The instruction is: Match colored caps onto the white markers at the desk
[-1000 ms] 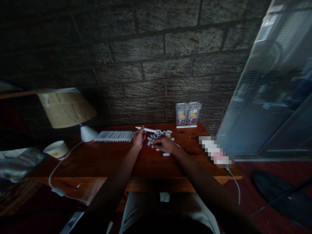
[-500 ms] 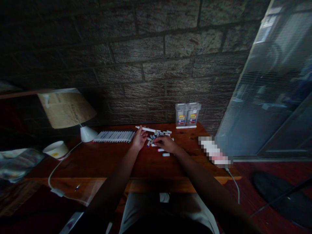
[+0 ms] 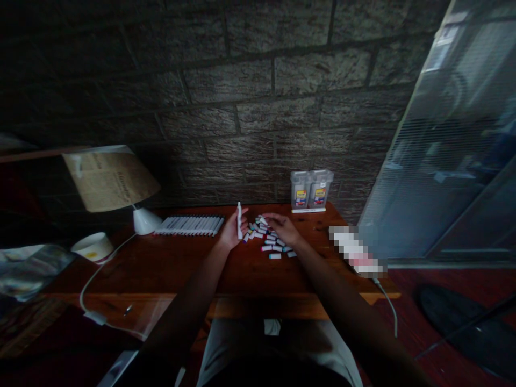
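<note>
My left hand point(image 3: 231, 230) is closed on a white marker point(image 3: 239, 221) that stands nearly upright. My right hand point(image 3: 285, 228) pinches a small white marker cap point(image 3: 263, 221) between thumb and fingers, just above the pile. Between and below the hands lie several loose marker caps point(image 3: 266, 249), white with coloured ends. To the left of my left hand, a row of white markers point(image 3: 189, 226) lies side by side on the wooden table point(image 3: 169, 269).
Two clear plastic cases point(image 3: 309, 189) stand by the brick wall, a marker lying at their foot. A lamp point(image 3: 145, 221) and a paper cup point(image 3: 92, 248) are at the left, with a white cord point(image 3: 83, 285) over the table edge. A blurred-out white object point(image 3: 357, 251) lies at the right.
The marker in my left hand has turned from lying nearly level to nearly upright. My right hand has lifted from the pile, moving right and slightly away, with a cap in its fingers.
</note>
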Available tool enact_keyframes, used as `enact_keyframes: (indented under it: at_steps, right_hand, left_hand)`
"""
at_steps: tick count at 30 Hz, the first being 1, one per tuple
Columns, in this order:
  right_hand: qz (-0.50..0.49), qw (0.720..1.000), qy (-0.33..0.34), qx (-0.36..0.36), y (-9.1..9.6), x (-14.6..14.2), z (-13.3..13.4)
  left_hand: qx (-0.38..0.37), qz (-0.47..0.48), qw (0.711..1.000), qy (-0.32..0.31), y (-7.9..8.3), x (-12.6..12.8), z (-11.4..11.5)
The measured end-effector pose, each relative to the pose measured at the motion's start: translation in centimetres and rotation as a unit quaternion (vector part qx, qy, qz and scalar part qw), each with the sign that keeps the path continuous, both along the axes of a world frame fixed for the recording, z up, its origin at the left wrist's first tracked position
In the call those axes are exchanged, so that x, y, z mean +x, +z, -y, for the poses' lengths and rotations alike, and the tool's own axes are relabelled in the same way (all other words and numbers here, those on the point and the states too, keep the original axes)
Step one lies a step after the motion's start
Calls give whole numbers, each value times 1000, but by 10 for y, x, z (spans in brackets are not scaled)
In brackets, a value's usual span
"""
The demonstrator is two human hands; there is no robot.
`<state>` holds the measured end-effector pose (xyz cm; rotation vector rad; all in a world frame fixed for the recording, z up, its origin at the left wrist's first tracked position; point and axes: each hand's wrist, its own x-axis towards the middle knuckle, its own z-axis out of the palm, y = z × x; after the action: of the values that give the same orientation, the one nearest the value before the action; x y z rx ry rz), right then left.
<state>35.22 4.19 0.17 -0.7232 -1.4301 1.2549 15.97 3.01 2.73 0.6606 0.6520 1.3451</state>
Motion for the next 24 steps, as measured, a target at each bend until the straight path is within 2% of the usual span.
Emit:
enact_keyframes:
  at_steps: [4,9,12,15,20,24]
  right_hand:
    - [-79,990,29,-113,3,1,3]
    - [-156,970,26,-183,10,5,5]
    - [-184,966,9,-180,12,8,2]
    - [-188,968,6,-164,13,10,0]
    - [-175,968,59,-170,13,7,5]
    - [-149,970,96,-168,11,2,8]
  left_hand:
    - [20,-30,998,-56,0,3,4]
    - [19,-77,992,-98,-5,3,5]
    - [29,-93,989,-109,-6,4,7]
    - [45,-94,991,-89,-5,5,8]
    - [47,-99,992,-57,-3,7,9]
    - [34,-106,991,-78,0,8,12]
